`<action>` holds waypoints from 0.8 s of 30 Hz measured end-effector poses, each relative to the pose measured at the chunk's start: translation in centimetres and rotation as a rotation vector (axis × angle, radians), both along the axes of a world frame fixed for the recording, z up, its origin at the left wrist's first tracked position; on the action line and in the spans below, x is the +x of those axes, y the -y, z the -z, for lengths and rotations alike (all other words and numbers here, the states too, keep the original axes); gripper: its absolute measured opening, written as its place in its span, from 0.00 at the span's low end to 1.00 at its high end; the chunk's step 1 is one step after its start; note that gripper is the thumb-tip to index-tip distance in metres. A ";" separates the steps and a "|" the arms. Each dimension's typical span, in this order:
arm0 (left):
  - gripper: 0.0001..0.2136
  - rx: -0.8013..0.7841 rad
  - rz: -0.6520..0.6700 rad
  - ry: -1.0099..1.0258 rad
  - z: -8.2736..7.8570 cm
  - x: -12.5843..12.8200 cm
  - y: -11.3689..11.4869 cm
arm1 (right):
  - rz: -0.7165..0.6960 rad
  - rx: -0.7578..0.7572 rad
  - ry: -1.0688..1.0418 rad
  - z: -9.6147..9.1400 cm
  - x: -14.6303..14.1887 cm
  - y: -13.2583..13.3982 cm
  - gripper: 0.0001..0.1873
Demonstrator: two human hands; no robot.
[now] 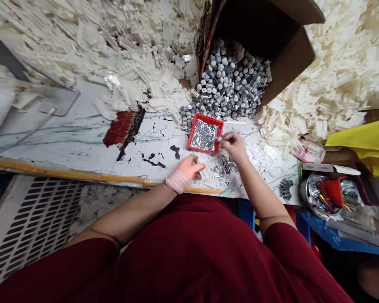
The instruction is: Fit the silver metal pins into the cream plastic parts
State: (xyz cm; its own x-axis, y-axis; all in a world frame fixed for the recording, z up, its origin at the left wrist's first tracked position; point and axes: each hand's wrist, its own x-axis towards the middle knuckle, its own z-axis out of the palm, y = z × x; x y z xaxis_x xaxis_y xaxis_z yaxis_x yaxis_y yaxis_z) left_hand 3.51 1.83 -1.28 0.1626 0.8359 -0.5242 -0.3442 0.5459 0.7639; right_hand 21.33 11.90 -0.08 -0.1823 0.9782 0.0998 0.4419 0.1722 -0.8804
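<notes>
My left hand (183, 171), in a striped orange and white glove, is closed on a white plastic piece (204, 171) low over the table. My right hand (233, 145), bare, pinches a small grey motor-like part (220, 138) at the right rim of a red tray (189, 141). Many small shiny metal pins (204, 135) fill that tray. More loose pins (222, 171) lie on the table between my two hands. Just behind the tray, a heap of small grey cylinders with white ends (227, 80) spills out of a cardboard box (287, 63).
Piles of cream plastic pieces (139, 38) cover the back and right side (341, 67). A metal tin (306, 191) with assorted bits stands at right, near a yellow sheet (360, 141). A white slotted crate (34, 219) is below the table's wooden edge (66, 171) at left.
</notes>
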 end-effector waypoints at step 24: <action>0.16 -0.029 0.127 0.085 -0.3 -0.8 0.3 | 0.445 -0.350 0.897 -4.1 20.2 -0.6 0.07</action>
